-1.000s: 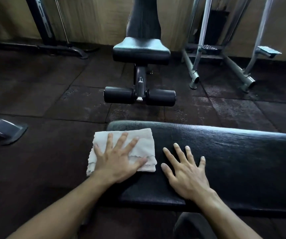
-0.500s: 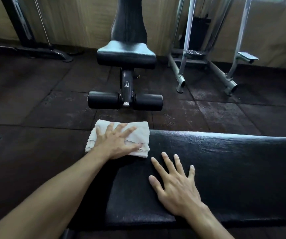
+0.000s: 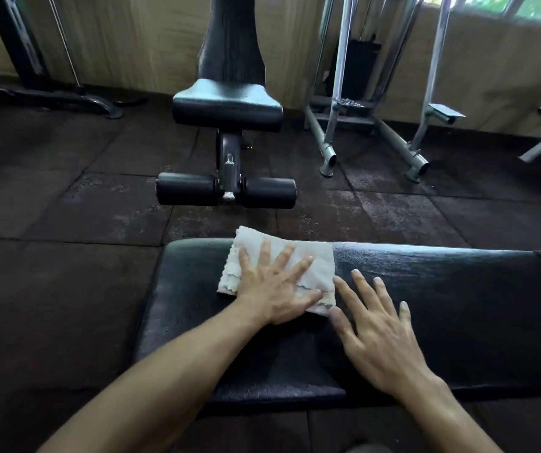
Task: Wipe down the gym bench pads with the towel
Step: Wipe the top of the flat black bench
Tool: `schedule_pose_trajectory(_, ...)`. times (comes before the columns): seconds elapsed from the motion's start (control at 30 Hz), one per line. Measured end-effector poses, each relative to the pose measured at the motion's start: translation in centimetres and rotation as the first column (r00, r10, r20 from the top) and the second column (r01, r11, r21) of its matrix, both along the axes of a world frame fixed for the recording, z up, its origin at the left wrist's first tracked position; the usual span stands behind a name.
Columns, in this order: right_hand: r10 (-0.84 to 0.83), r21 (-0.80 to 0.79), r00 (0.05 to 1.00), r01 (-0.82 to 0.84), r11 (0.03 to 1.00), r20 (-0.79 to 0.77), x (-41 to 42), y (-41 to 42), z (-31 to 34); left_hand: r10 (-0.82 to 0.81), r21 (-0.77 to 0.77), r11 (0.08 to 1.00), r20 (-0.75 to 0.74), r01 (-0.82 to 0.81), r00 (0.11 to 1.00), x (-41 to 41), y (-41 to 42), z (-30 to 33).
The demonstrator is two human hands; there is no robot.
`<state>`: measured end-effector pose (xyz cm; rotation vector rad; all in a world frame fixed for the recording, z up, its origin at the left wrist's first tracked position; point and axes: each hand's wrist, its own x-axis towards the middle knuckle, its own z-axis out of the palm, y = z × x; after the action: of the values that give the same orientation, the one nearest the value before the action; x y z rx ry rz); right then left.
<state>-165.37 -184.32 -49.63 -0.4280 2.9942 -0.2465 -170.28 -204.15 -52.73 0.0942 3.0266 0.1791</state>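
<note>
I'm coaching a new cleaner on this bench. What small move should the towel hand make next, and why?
Probably slide the towel rightward along the bench pad. The left hand presses it flat near the pad's left end, while most of the pad stretches right. The right hand lies flat right beside the towel and would need to shift first.

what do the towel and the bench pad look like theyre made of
Towel: looks like soft woven cotton, off-white and matte, with frayed, wavy edges where its layers fold. Bench pad: seems to be black vinyl or faux leather over padding, going by its fine grain, slight sheen and rounded edge; real leather cannot be ruled out.
</note>
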Motion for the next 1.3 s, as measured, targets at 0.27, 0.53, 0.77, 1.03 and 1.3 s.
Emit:
schedule_pose_trajectory(0.27, 0.145, -0.024, 0.989, -0.145, 0.989, -0.025, -3.7, -5.6, 0.9, 0.067, 0.245, 0.97, -0.303, 0.01, 0.951, 5.6, -7.6, 0.5)
schedule_pose_trajectory(0.53, 0.206, 0.021, 0.976, -0.208, 0.978, 0.076, -8.6, -12.6, -0.8, 0.257, 0.142, 0.962, -0.166, -0.234, 0.952, 10.5, -13.1, -0.6)
schedule_pose_trajectory(0.77, 0.178, 0.017, 0.984, -0.178, 0.984, -0.013, -6.8, -11.6, -1.7, 0.306, 0.142, 0.948, -0.174, -0.284, 0.936, 10.8, -12.8, 0.1)
schedule_pose_trajectory(1.03, 0.12, 0.002, 0.992, -0.12, 0.993, 0.025, -4.7, -10.5, -2.5, 0.323, 0.166, 0.94, -0.148, -0.299, 0.935, 10.6, -13.2, -0.2)
schedule_pose_trajectory(1.3, 0.167, -0.004, 0.984, -0.167, 0.986, -0.063, 1.2, -8.2, -2.6, 0.307, 0.189, 0.944, -0.192, -0.272, 0.932, 9.7, -13.1, 0.0)
